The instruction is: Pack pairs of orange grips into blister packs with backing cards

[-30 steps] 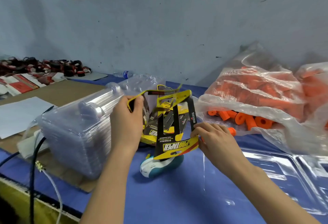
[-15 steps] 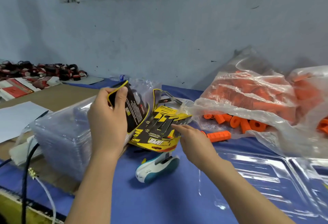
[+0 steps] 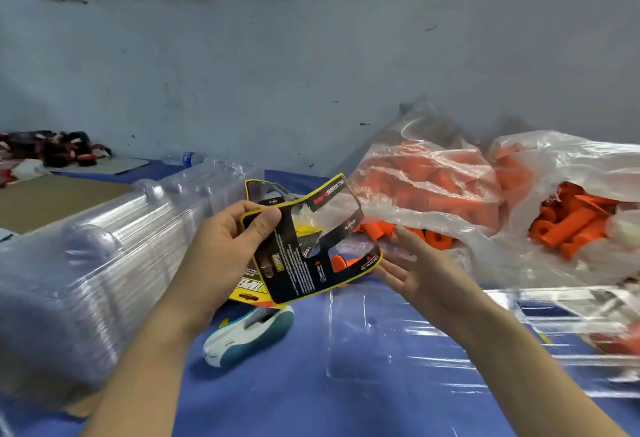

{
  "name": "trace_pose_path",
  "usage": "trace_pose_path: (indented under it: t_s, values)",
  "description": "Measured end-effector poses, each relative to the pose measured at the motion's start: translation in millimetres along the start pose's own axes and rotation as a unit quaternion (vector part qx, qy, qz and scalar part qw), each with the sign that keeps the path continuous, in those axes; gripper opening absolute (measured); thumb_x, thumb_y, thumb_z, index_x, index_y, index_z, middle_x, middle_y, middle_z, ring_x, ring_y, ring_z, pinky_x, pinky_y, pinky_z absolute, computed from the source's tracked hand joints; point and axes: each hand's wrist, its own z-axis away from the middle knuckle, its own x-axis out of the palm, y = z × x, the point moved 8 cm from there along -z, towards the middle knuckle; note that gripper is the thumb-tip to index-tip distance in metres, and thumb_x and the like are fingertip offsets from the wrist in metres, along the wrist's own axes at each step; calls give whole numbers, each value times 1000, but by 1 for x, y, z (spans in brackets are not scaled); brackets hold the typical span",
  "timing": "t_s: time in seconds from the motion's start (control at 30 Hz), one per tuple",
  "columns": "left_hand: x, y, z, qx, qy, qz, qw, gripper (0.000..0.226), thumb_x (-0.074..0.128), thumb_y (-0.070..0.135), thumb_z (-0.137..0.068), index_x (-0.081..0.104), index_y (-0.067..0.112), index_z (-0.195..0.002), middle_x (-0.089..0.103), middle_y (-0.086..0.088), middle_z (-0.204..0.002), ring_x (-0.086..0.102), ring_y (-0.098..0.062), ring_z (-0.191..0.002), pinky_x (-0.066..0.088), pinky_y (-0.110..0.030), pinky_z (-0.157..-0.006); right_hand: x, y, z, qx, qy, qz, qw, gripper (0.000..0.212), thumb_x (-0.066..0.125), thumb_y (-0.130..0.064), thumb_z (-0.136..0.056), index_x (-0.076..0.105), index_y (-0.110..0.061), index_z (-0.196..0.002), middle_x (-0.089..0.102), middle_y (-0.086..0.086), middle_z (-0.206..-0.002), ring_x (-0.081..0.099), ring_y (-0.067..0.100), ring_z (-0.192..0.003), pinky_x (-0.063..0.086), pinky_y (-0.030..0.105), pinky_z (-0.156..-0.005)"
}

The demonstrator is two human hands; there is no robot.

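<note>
Over the blue surface (image 3: 298, 388), backing card (image 3: 298, 263): held in the air and tilted, with its black printed side and yellow edge towards the camera. Large cut-outs show what lies behind it.
Left hand (image 3: 225, 239): pinches the upper left corner of the backing card, thumb on the near face and fingers curled behind.
Right hand (image 3: 412, 263): palm up, fingers straight and slightly spread, holding nothing. Its fingertips lie just beside the card's lower right corner; I cannot tell whether they touch it.
Orange grips (image 3: 429, 190): heaped in a clear plastic bag (image 3: 415, 145) at the back right of the surface. A few lie at its open mouth, just behind the right hand.
Second bag (image 3: 588, 159): further right and open, with more orange grips inside.
Single grip (image 3: 346, 261): lies on the surface, seen through the card's lower cut-out.
Blister packs (image 3: 104, 263): clear, nested in a long stack lying on its side at the left, beside the left forearm.
Blister tray (image 3: 398, 343): clear, lying flat on the surface by the right forearm.
Card pile (image 3: 247, 292): yellow printed cards on the surface, mostly hidden by the held card.
Tool (image 3: 249, 336): white and teal, shaped like a stapler, on the surface between the forearms, just in front of the card pile.
Far left: a water bottle (image 3: 183, 158) on its side, a heap of red and black items (image 3: 55, 150) and brown cardboard (image 3: 52, 201).
</note>
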Motion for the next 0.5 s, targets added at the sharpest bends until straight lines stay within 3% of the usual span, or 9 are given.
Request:
trace_pose_path:
  t_s: [0.07, 0.17, 0.2, 0.27, 0.33, 0.4, 0.5]
  values:
    - [11, -2, 1, 7, -11, -27, 1000, 18, 65, 39, -83, 70, 22, -87, 74, 2, -74, 65, -4, -59, 48, -12, -53, -30, -8, 10, -19, 14, 13, 1000, 47, 70, -22, -84, 59, -9, -128, 66, 15, -125, 67, 26, -111, 57, 36, -88]
    - [34, -1, 3, 33, -48, -61, 996, 4, 69, 22, -86, 68, 26, -87, 74, 8, -78, 65, 2, -65, 46, -8, -57, -66, -19, 29, -70, 32, 120, 990, 53, 75, -22, -75, 62, -26, -127, 69, 4, -122, 68, 19, -108, 52, 32, -89]
    - [42, -1, 4, 52, -58, -89, 993, 13, 70, 16, -88, 68, 29, -86, 74, 11, -80, 65, 3, -68, 46, -8, -60, -73, -24, 36, -98, 28, 172, 980, 47, 75, -22, -76, 67, -29, -122, 71, 1, -117, 67, 17, -106, 50, 31, -91]
    - [56, 1, 5, 100, -67, -147, 982, 27, 71, 6, -87, 67, 33, -84, 72, 15, -90, 66, 2, -81, 48, -11, -71, -85, -37, 50, -168, 44, 257, 951, 27, 72, -15, -82, 74, -29, -105, 74, -2, -104, 67, 11, -98, 49, 24, -91]
    - [71, 5, 8, 161, -77, -197, 964, 37, 73, -5, -82, 64, 31, -78, 68, 17, -100, 64, -3, -97, 47, -12, -80, -96, -53, 64, -229, 90, 309, 919, 29, 70, 1, -84, 76, -26, -82, 75, -5, -93, 67, 5, -88, 49, 13, -79]
    - [84, 6, 11, 212, -88, -259, 938, 45, 76, -8, -76, 58, 33, -74, 63, 19, -105, 59, -8, -106, 46, -15, -83, -101, -65, 74, -269, 116, 386, 875, 34, 72, 6, -79, 72, -25, -68, 72, -8, -100, 66, 3, -92, 45, 8, -72]
    - [97, 4, 11, 242, -99, -304, 916, 51, 79, -4, -75, 51, 39, -72, 60, 23, -109, 53, -9, -113, 46, -25, -89, -104, -75, 85, -306, 136, 447, 830, 30, 76, 3, -77, 72, -25, -67, 66, -13, -110, 63, 3, -97, 43, 13, -65]
